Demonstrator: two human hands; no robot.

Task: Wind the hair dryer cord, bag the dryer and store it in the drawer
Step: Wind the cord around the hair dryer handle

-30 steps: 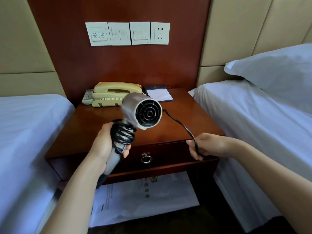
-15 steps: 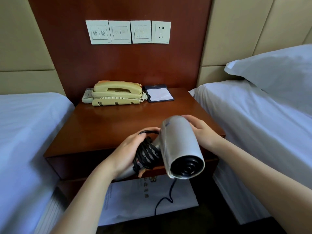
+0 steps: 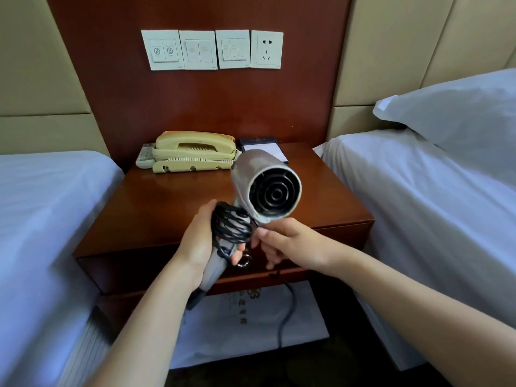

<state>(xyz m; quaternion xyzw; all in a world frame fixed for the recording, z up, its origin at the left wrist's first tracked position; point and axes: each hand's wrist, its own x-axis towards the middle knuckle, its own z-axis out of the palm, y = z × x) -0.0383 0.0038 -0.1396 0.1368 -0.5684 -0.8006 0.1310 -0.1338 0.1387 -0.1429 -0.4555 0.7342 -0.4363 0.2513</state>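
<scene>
Centre frame, above the tabletop (image 3: 167, 208), left hand (image 3: 196, 243) grips the dryer (image 3: 268, 185) handle over the cord (image 3: 231, 227) coils; right hand (image 3: 293, 243) pinches the limp tail. Rigid, smooth, likely light: hold the handle

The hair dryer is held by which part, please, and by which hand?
The left hand grips the hair dryer by its handle; the right hand pinches the cord.

Cord (image 3: 231, 227) end out of sight
</scene>
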